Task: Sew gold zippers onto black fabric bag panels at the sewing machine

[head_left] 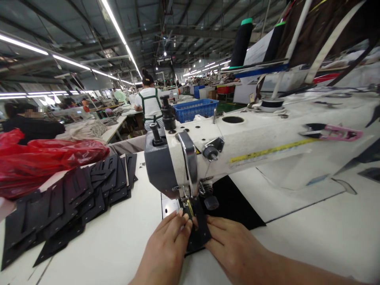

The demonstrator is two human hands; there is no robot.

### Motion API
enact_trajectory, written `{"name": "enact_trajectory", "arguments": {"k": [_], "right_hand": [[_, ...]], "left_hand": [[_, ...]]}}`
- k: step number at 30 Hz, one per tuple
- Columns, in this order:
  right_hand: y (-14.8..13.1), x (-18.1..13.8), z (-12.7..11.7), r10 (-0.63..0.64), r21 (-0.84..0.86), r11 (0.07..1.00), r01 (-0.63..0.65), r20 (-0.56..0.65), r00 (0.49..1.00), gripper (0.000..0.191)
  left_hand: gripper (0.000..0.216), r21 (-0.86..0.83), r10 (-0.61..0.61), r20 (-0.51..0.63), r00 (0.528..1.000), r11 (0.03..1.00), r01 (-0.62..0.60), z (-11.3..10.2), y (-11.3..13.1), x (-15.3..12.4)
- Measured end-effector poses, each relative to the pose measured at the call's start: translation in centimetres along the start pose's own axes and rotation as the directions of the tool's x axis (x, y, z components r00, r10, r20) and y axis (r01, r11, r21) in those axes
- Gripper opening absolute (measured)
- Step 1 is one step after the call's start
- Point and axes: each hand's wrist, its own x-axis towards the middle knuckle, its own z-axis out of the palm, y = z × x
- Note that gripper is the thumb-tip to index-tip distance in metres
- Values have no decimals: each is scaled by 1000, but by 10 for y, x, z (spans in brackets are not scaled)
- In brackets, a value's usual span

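A white sewing machine stands in front of me, its presser foot down by a black fabric piece. A zipper with gold-coloured teeth runs along this piece under the needle area. My left hand has its fingertips pressed together on the zipper side, holding the piece close to the foot. Against the piece's right edge, the bunched fingers of my right hand grip it; their tips are partly hidden. A larger flat black panel extends to the right beneath the machine arm.
Overlapping black cut pieces lie at left, beside a red plastic bag. Pink-handled snips rest on the machine arm, near a yellow tape measure. Beyond are a blue basket and a person in a white top.
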Motion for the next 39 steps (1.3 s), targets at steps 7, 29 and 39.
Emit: {"name": "enact_trajectory", "arguments": {"k": [7,29,39], "right_hand": [[10,11,2,-21,21,1000,20,38,999,31],[10,16,-5,118,11,993,-120,110,987,37],[11,19,-7,118,76,989,-130,140,983,38]], "left_hand": [[29,-29,13,-48,999,999,-15,-4,-5,12],[27,4,17,14,1000,1000,-18,1,-12,6],[23,-49,-56,-40,998,997,54,6,-10,7]]}}
